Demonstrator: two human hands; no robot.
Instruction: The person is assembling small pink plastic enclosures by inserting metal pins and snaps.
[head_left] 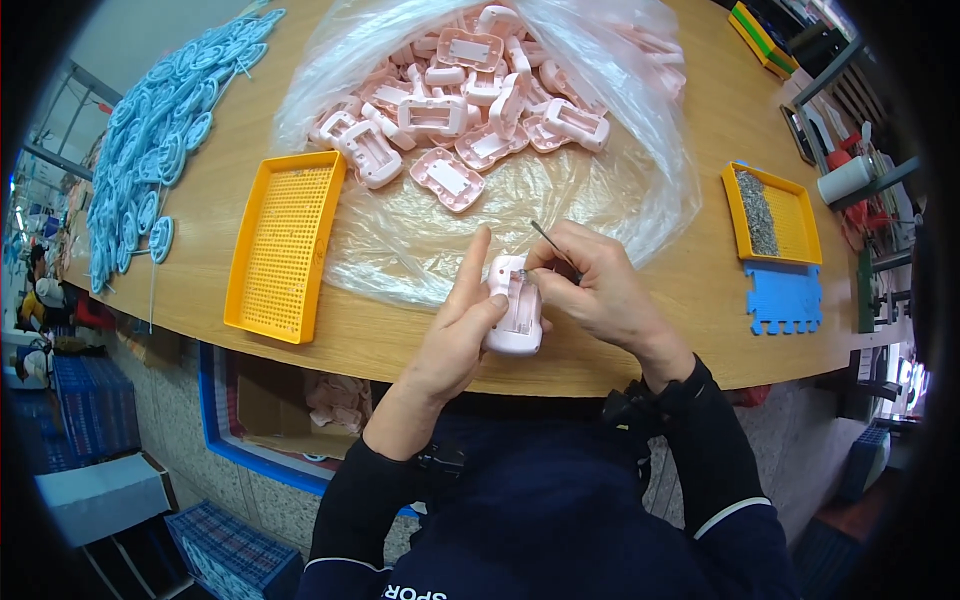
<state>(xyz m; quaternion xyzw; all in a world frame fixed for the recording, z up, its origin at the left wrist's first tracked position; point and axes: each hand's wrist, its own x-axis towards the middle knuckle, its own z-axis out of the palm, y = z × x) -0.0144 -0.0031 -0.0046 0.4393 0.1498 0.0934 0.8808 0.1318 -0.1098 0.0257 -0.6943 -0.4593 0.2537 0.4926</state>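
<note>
A pale pink plastic housing (516, 342) with an open battery compartment is held in my left hand (448, 345), thumb on its left edge and index finger stretched out past it. My right hand (598, 290) is closed around a thin metal tool (545, 238), whose dark end sticks out up and to the left. Its thumb and forefinger pinch at the upper end of the compartment; whatever tiny part is there is too small to make out. Beyond my hands, a pile of similar pink housings (432, 115) lies on a clear plastic bag (400, 245).
A yellow perforated tray (330, 200) stands left on the wooden table (400, 352). At right, a yellow tray (797, 215) holds small metal parts (757, 215), beside a blue foam mat (783, 290). Light-blue ring-shaped pieces (165, 130) are heaped far left. Below the table sits a cardboard box (270, 405).
</note>
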